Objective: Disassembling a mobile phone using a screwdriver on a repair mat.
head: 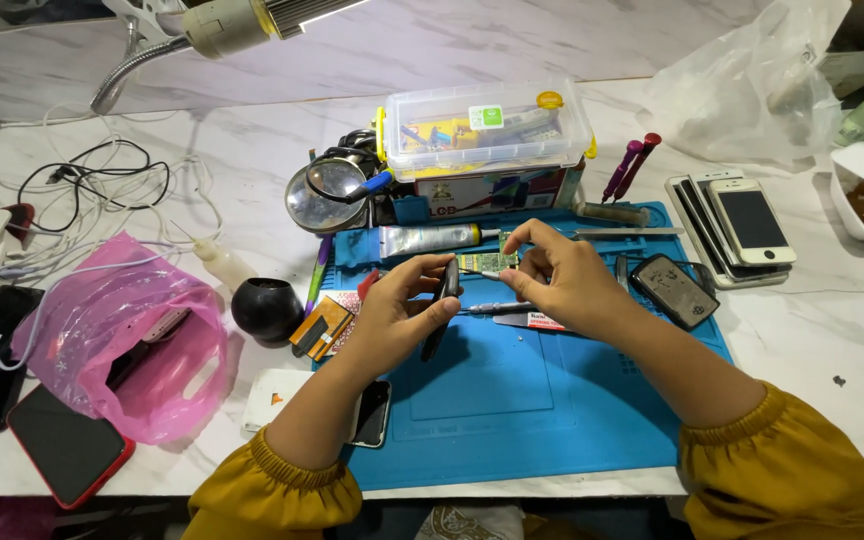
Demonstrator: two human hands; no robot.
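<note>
Hands meet over the middle of a blue work mat [512, 400] laid on a marble-patterned desk [832, 340]. The left hand [392, 315] has its grip closed around a slim dark tool [442, 305], probably tweezers, held upright with thumb on one side and fingers on the other — a stance that keeps the tip steady just beside the part. The right hand [557, 275] pinches a small green circuit board [487, 262] between thumb and fingertips, lifted slightly above the mat and tilted toward the camera, likely so its face catches light from the lamp [242, 20] overhead.

Supplies sit within arm's reach along the mat's far edge: a clear plastic box [487, 125] of small parts stacked on a printed carton, a tube of paste [427, 240] lying flat, a round magnifier [317, 195], and two purple-handled screwdrivers [632, 165] leaning upright. A dark phone back [674, 290] lies on the mat near the right wrist. Off the mat to the right, several white phones [737, 230] are stacked; to the left, a pink plastic bag [122, 340], a small black bowl [267, 308], a red-edged phone [67, 450] and tangled cables [92, 190] — pushed aside, leaving the mat's centre for the work.
</note>
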